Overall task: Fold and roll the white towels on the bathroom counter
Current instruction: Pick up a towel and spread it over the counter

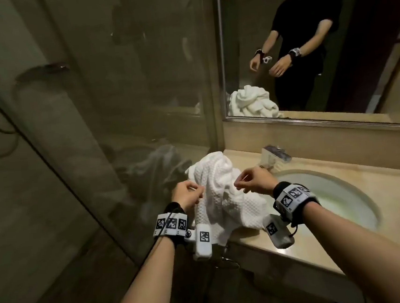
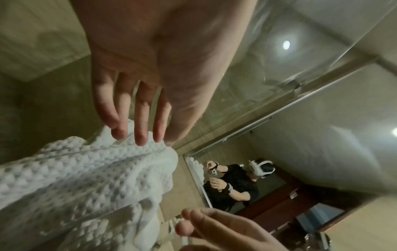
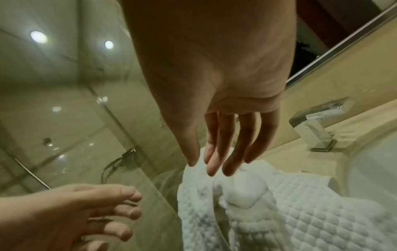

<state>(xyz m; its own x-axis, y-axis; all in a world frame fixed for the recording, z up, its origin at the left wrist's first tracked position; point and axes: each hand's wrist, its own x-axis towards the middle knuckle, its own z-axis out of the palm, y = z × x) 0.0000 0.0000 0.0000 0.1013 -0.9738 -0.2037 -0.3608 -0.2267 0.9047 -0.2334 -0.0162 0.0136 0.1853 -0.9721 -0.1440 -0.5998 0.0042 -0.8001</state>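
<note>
A crumpled white waffle-weave towel [image 1: 223, 198] lies heaped on the left end of the beige counter [image 1: 356, 163], with one corner hanging over the front edge. My left hand [image 1: 195, 193] hovers at the towel's left side, its fingers loosely extended and their tips at the fabric [image 2: 86, 178]. My right hand [image 1: 240, 184] is over the towel's right side, fingers hanging down just above the cloth [image 3: 279, 212]. Neither hand grips the towel. In the right wrist view the right hand [image 3: 217, 163] is empty and the left hand [image 3: 90, 210] shows at the lower left.
A glass shower wall [image 1: 117, 110] stands right against the counter's left end. An oval sink [image 1: 340, 199] lies to the right of the towel, with a chrome faucet [image 1: 276, 156] behind it. The mirror [image 1: 379, 43] above the counter reflects a person and the towel.
</note>
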